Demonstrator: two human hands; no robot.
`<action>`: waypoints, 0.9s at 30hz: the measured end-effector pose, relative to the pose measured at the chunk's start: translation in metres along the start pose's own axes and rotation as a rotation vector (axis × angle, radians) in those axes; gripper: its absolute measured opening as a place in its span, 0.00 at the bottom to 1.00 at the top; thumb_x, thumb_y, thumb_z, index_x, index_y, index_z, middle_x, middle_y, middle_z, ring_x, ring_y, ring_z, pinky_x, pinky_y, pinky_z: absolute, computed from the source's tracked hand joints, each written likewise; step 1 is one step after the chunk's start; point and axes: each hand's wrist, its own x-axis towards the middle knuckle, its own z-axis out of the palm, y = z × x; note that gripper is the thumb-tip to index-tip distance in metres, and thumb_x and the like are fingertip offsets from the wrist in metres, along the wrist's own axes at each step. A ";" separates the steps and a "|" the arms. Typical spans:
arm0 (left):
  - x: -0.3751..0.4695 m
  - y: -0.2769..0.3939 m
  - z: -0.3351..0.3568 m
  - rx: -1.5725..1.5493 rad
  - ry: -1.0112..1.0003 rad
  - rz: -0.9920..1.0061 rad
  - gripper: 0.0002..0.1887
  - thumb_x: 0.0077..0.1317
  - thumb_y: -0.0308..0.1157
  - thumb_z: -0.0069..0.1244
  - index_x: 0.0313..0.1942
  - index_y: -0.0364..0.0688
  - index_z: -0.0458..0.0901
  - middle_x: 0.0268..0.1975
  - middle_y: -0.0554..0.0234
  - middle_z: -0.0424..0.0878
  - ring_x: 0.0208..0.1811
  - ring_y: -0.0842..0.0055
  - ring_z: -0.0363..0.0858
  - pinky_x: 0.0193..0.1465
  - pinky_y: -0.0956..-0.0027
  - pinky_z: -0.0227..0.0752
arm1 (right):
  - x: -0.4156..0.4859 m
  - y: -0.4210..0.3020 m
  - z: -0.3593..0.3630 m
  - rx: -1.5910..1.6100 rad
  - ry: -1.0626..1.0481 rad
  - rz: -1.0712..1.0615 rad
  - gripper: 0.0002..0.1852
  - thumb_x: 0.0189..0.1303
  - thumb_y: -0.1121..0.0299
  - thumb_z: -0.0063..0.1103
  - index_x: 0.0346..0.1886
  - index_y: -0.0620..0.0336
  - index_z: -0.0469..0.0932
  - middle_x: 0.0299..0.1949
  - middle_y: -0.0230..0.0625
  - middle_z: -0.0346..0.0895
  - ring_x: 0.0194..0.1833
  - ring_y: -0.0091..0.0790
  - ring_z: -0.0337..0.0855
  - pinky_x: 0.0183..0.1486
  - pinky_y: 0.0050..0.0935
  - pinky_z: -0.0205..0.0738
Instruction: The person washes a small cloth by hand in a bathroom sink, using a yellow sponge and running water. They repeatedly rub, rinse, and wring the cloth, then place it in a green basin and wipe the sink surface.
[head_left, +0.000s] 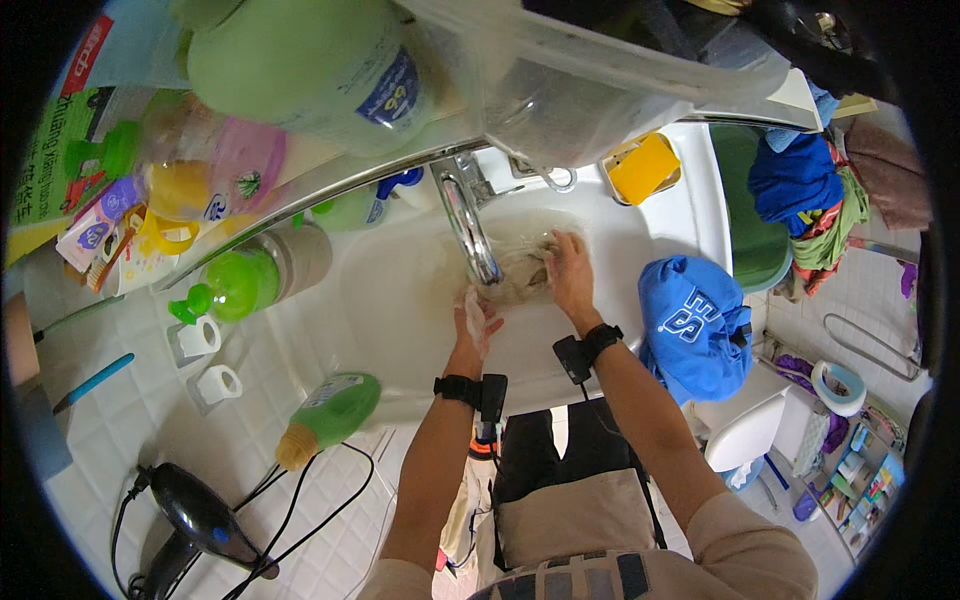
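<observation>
Both of my hands are over the white washbasin (390, 330), under the chrome faucet (469, 225). Water runs over my left hand (478, 321), whose fingers are spread just below the spout, with nothing seen in them. To the right, my right hand (573, 274) dips its fingertips into cloudy, swirling water (514, 262). Something dark and greyish shows beside those fingers; ripples hide what it is and whether it is gripped. A black strapped device sits on each wrist. A blue cloth item (690, 326) with white lettering lies on the basin's right rim.
An orange-yellow sponge (645, 169) rests in a dish behind the basin. Left stand a green pump bottle (236, 285) and a green bottle with a tan cap (330, 416). A black hair dryer (199, 510) hangs lower left. Large containers crowd the shelf (450, 124) above.
</observation>
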 end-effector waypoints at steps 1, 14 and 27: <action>0.000 -0.004 0.005 0.069 0.004 0.008 0.27 0.72 0.48 0.45 0.59 0.35 0.67 0.51 0.52 0.76 0.43 0.65 0.79 0.41 0.63 0.77 | -0.002 -0.001 0.005 0.194 -0.056 0.079 0.17 0.62 0.64 0.60 0.51 0.62 0.73 0.50 0.52 0.75 0.44 0.52 0.79 0.46 0.43 0.74; 0.012 -0.026 0.016 0.029 -0.121 0.064 0.18 0.76 0.38 0.35 0.53 0.36 0.76 0.44 0.59 0.80 0.40 0.71 0.79 0.37 0.67 0.77 | -0.044 -0.067 0.021 -0.003 -0.333 0.223 0.19 0.62 0.55 0.58 0.34 0.65 0.82 0.32 0.55 0.80 0.33 0.59 0.81 0.39 0.49 0.74; -0.002 -0.019 0.006 0.085 -0.231 -0.092 0.17 0.72 0.41 0.46 0.55 0.42 0.73 0.48 0.65 0.81 0.45 0.71 0.82 0.49 0.68 0.77 | -0.012 0.003 0.010 0.664 -0.312 0.510 0.18 0.67 0.60 0.54 0.52 0.64 0.74 0.31 0.46 0.80 0.31 0.43 0.80 0.38 0.40 0.75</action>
